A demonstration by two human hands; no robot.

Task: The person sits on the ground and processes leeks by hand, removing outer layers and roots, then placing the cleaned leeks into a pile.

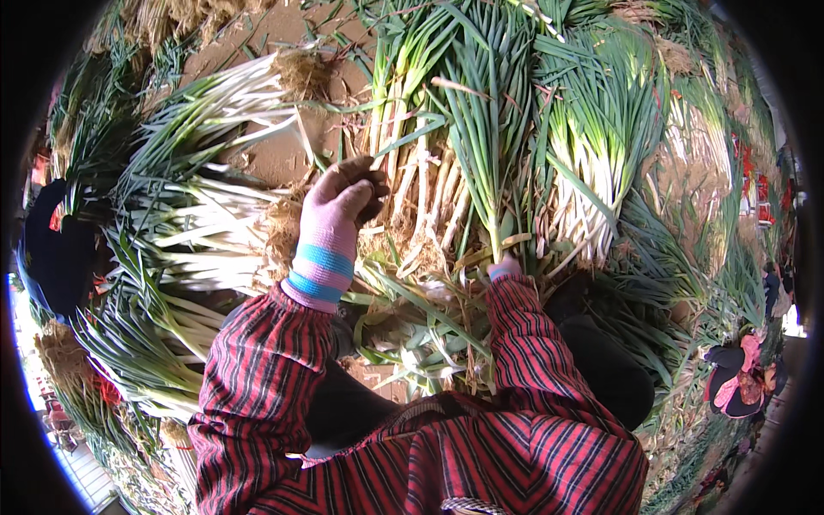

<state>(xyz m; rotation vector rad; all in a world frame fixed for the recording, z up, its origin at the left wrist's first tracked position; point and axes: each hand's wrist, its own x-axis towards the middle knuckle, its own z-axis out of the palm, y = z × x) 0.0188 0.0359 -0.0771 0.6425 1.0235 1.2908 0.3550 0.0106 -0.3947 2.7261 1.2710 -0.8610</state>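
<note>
My left hand (340, 193), in a pink knit glove with blue bands and dirt-darkened fingers, is raised over the ground with its fingers curled. A long green leaf (412, 136) passes by its fingertips; whether they pinch it I cannot tell. Mostly hidden by the red striped sleeve, my right hand (505, 265) grips a green onion (494, 222) low on its pale stem, its leaves fanning away from me. Between the hands lie untrimmed onions (444, 187) with brownish stems and dry roots. Peeled leaves and skins (438, 322) are heaped between my knees.
To the left lie white-stemmed green onions in bundles (219, 225), roots inward. Another bundle (586, 187) rests at the right. Bare brown soil (257, 151) shows between them. A person in dark clothing (58, 251) is at the left edge, and another person (740, 380) at the far right.
</note>
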